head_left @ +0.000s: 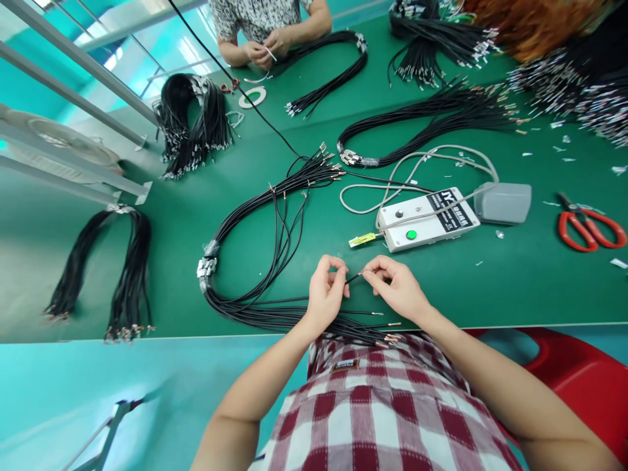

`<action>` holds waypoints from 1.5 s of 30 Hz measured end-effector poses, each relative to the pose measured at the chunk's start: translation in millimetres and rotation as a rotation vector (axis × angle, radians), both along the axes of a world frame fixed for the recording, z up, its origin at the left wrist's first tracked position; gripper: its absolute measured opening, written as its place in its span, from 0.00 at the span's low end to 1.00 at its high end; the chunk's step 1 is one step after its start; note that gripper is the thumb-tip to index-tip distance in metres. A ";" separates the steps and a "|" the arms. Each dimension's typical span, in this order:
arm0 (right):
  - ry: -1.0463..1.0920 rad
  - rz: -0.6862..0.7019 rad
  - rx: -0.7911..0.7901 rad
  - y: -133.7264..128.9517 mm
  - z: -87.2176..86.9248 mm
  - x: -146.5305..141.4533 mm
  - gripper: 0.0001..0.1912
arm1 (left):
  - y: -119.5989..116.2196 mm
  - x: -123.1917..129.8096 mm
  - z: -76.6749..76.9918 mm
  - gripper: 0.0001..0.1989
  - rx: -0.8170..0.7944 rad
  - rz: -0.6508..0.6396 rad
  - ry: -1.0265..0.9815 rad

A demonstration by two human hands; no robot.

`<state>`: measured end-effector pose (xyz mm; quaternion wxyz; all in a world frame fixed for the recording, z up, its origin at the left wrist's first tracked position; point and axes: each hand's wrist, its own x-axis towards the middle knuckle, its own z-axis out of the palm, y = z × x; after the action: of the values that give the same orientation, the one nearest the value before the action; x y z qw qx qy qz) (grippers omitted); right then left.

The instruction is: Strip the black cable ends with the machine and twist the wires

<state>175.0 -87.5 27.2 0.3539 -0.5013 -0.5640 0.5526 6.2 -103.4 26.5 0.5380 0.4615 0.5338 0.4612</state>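
Note:
My left hand (328, 293) pinches a thin black cable near its end. The fingers of my right hand (395, 285) are closed on the tip of that same cable (353, 279), just to the right. The cable belongs to a bundle of black cables (240, 219) that curves in a U on the green table, bound with clear wrap around metal connectors (207, 267). Several loose cable ends (387, 338) lie below my hands at the table's front edge. Above my hands sits a white control box (429, 219) with a green button and a yellow-green tip (363, 240).
Red-handled scissors (583, 229) lie at the right, near a grey block (504, 203). More cable bundles (191, 124) stand left, centre and back. Across the table, a person's hands (267, 49) hold a white strip beside a tape roll (252, 97). Metal bars (73, 65) rise at the left.

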 end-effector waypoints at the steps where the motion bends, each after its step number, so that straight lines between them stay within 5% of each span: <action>1: -0.043 0.009 0.042 0.8 0.1 1.5 0.08 | 0.0 -1.8 -0.1 0.12 0.015 -0.031 0.034; 6: 0.043 0.046 0.004 3.2 -1.4 2.4 0.08 | 4.1 0.5 5.0 0.12 0.095 -0.193 0.128; 13: 0.124 0.066 -0.075 0.6 -8.6 2.4 0.11 | 5.5 10.9 0.2 0.12 0.064 -0.112 -0.020; 16: -0.016 0.036 0.085 -0.7 -5.8 2.2 0.08 | 0.7 8.5 -3.3 0.10 0.058 -0.131 0.114; 21: -0.244 0.046 0.296 -0.8 0.7 1.3 0.06 | -5.3 7.7 -9.1 0.06 0.326 -0.085 0.443; 29: -0.402 0.049 0.322 1.8 -4.6 14.8 0.07 | 2.5 5.4 -17.0 0.11 -0.003 -0.073 0.080; 36: -0.837 0.159 0.851 4.7 4.1 10.4 0.09 | 3.7 3.2 -16.9 0.06 0.182 -0.086 0.255; 40: -0.824 0.296 1.041 15.8 1.2 10.7 0.11 | 6.8 -2.7 -15.1 0.06 0.408 -0.148 0.460; 45: -0.899 0.168 1.117 36.1 9.1 15.7 0.08 | 17.6 -7.3 -16.1 0.05 0.276 -0.075 0.350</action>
<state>190.7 -51.4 36.4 0.2474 -0.3794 -0.8900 -0.0526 -1.1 -85.8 10.5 0.3859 0.6231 0.5333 0.4224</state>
